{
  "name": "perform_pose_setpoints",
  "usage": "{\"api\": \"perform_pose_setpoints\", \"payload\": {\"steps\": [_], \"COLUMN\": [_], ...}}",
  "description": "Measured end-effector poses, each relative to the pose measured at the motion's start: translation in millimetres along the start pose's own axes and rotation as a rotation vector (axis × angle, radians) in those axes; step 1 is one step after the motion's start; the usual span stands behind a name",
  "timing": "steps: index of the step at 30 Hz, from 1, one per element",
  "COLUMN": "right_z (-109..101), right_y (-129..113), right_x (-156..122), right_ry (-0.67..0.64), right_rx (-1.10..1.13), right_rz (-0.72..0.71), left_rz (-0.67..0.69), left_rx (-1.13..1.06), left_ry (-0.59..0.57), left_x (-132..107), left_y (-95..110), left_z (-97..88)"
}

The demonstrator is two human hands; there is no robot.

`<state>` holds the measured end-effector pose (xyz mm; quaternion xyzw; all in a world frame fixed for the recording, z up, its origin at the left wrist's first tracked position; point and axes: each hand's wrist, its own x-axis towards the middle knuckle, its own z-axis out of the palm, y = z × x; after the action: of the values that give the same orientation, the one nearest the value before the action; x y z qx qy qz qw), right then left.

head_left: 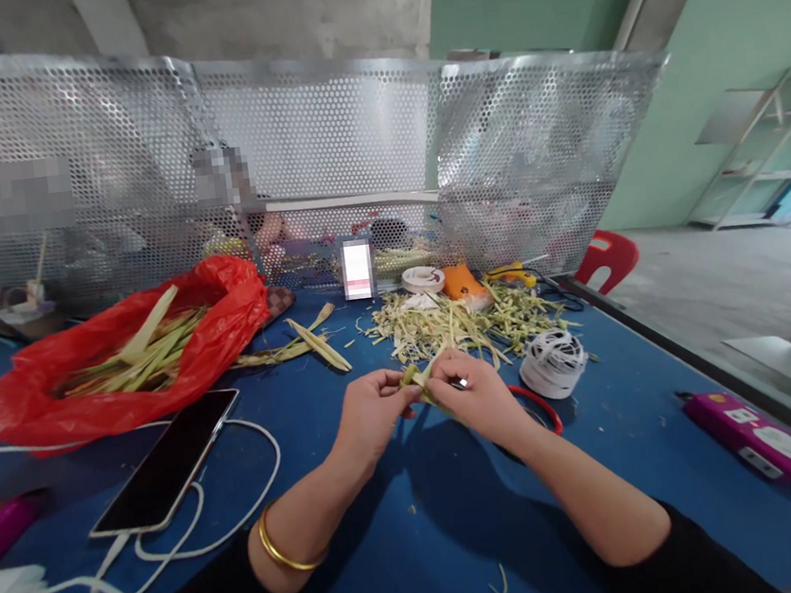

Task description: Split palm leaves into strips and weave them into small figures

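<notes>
My left hand (372, 411) and my right hand (476, 394) meet above the blue table (458, 537), fingertips nearly touching. Both are closed in a pinch on a pale green plant-leaf strip (411, 376), which looks folded between them. The fingers hide part of the strip. Just beyond my hands lies a heap of shredded leaf strips (417, 327). A red curved handle or loop (540, 406) shows partly behind my right wrist. To the right of that stands a white roll of narrow strip (553, 364). A few loose leaf pieces (319, 343) lie beyond my left hand.
A red plastic bag (225, 302) of long leaves stands at the left. Near it lie a phone (172, 465) and a white cable (273, 472). A perforated metal screen (319, 124) borders the back, with a tape roll (423, 280) before it. A purple box (758, 438) lies right.
</notes>
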<state>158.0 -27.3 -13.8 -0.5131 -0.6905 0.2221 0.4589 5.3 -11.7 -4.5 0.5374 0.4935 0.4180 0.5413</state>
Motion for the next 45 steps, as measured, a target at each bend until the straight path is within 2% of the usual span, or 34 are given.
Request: {"api": "perform_pose_setpoints", "payload": {"steps": [5,10,14,17,22,24,31,38,42,45], "right_z": [-5,-6,-3,-2,-6,-7,-5,-3,0,1], "right_y": [-2,-2,-4,-6,-9,-9,-7,-4,0,0], "right_x": [-1,-1,0,0,-1,0,1,0,0,1], "right_ry": [-0.006,0.007,-0.028,-0.021,-0.12,-0.113,-0.05,-0.257,-0.167,-0.136], "right_rx": [-0.127,-0.049,-0.049,0.028,0.384,0.434,0.357,0.326,0.283,0.259], "right_rz": [0.001,0.144,0.093,0.11,0.307,0.345,0.31,0.386,0.344,0.3], "left_rz": [0.131,0.216,0.258,0.238,0.146,0.122,0.092,0.042,0.032,0.032], "left_rx": [0.089,0.293,0.378,0.401,0.314,0.285,0.233,0.313,0.306,0.26], "left_ry": [-0.069,-0.125,-0.152,-0.225,-0.417,-0.481,-0.534,-0.646,-0.677,-0.658], "left_x": [2,-2,-5,-7,-11,-11,-10,-16,-16,-16], "left_y": [-10,-10,-11,-10,-2,0,2,6,8,9], "left_z": [-1.0,-2.0,-3.7,-3.5,-2.8,-3.4,-4.7,-3.3,-3.8,-3.8]}}
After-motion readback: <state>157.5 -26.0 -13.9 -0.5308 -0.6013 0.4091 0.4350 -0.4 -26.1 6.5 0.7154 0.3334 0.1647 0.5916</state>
